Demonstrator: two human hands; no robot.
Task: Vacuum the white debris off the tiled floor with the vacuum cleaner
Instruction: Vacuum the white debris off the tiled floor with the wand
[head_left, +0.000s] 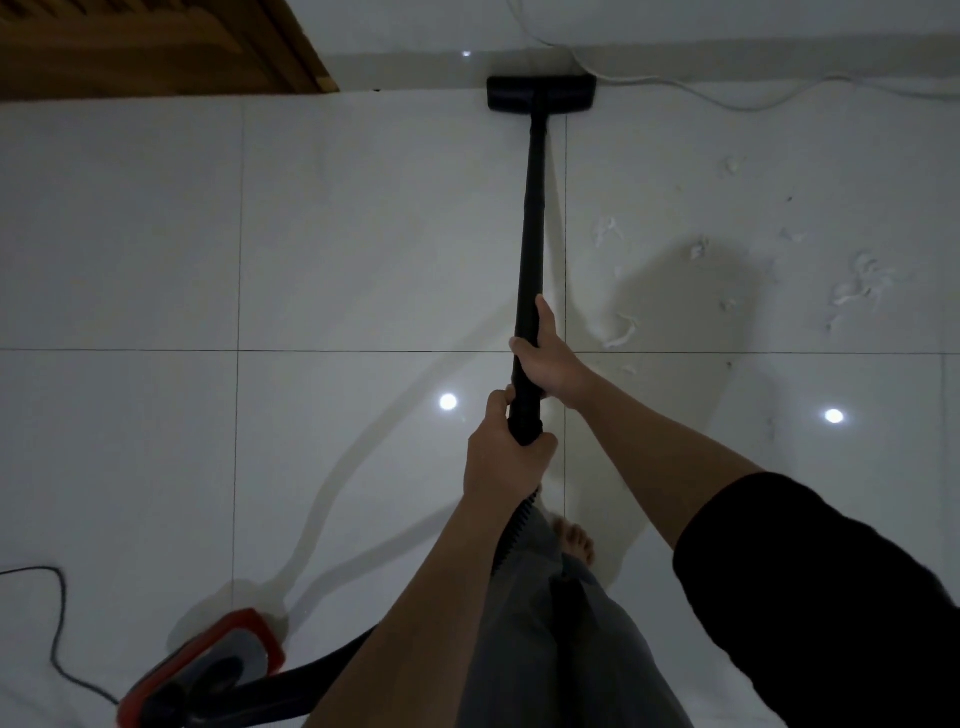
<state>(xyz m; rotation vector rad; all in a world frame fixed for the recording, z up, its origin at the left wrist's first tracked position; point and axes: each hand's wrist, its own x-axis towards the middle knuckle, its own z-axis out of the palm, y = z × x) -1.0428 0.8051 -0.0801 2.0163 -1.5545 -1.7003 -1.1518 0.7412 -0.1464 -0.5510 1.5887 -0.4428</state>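
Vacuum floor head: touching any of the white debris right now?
Apart. The head view shows the floor head up at the wall base, with bare tile between it and the nearest white debris, which lies to its right and nearer the person.

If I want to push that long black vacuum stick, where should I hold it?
Hold the vacuum wand on its near, upper stretch, coming from above, as the right hand and left hand do. It is a thin round tube tilted toward you, so fingers wrap round it; the floor head sits far off by the wall.
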